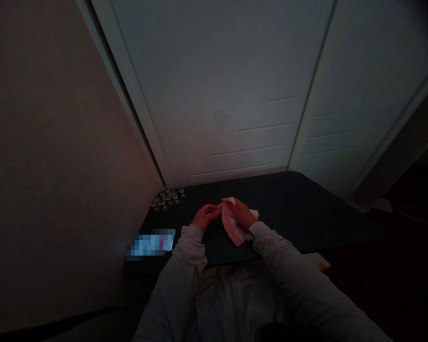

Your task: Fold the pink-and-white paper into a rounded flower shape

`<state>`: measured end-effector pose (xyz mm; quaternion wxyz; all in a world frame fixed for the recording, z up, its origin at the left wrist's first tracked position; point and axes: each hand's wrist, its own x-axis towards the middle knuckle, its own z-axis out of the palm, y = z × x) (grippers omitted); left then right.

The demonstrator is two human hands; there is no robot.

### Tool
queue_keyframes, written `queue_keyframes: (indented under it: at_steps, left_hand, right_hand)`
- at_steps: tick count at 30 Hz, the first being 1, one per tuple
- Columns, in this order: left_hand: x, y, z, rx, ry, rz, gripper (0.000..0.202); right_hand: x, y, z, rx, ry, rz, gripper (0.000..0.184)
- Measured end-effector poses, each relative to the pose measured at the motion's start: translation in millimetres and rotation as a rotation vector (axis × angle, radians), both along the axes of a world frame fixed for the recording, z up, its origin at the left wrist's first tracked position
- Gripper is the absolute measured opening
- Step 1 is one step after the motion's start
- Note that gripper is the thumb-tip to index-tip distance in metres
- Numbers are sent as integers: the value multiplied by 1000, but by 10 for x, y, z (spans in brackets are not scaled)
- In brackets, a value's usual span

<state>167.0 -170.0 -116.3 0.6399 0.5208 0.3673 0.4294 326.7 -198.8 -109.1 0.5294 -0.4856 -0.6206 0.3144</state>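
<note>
The scene is very dark. My left hand (204, 216) and my right hand (241, 212) meet over a dark table (299, 213). Between them is a pink and white sheet of paper (231, 228), partly folded. My right hand is closed on its upper part, with the sheet hanging below the palm. My left hand pinches the sheet's left tip with curled fingers. Both arms wear light long sleeves.
A cluster of small shiny objects (167, 198) lies at the table's far left corner. A blurred-out bright rectangle (151, 243) sits at the near left edge. White wardrobe doors (235, 95) stand behind the table, a plain wall to the left. A pale flat item (319, 261) lies at the near right edge.
</note>
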Motion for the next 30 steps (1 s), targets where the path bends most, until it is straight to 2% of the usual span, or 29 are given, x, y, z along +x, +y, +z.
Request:
queue_keyframes:
  at_steps: [12,18,30]
  left_hand:
    - [-6,12,-13,3,-19,-11,36]
    - [-9,16,-20,5,-11,-14,36]
    - [4,-3,0,-14,-11,12,35]
  right_hand:
    - [-15,-33,1,-84,-68,-8,37]
    - [-13,-62,51,-14,-57,44,31]
    - [11,-8,-11,15,-117,-27,25]
